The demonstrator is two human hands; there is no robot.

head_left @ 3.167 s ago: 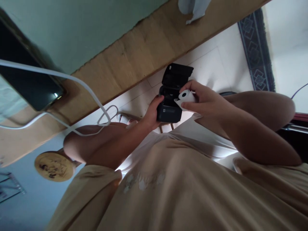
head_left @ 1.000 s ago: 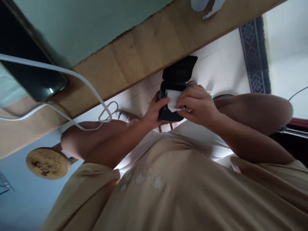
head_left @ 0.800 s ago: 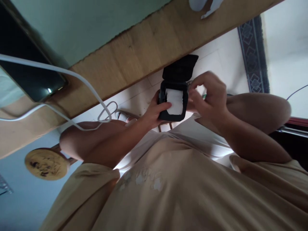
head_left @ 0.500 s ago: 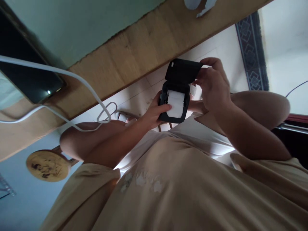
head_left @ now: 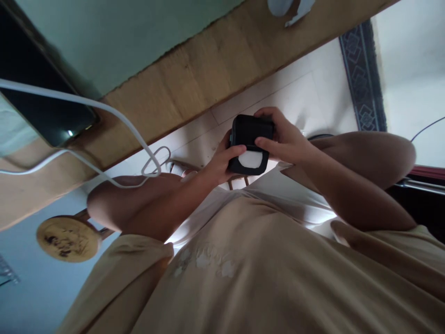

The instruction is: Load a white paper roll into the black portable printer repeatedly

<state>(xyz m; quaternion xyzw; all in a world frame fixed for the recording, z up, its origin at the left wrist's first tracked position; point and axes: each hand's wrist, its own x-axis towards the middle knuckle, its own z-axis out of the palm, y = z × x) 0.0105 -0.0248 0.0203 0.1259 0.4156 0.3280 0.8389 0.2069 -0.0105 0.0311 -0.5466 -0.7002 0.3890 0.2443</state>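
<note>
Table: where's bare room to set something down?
Bare: wooden edge between the white cable and white paper; green surface right of the phone. Crowded: picture left, cable over phone; left hand and right hand on the black device.

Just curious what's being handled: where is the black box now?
In the head view, the black box is just right of centre, between the left hand and the right hand, below the wooden table edge in the picture.

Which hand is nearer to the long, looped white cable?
Left. The left hand, on the cable-facing side of a black boxlike device, is apart from the white cable; the right hand, on the device's opposite side, is farther.
</note>
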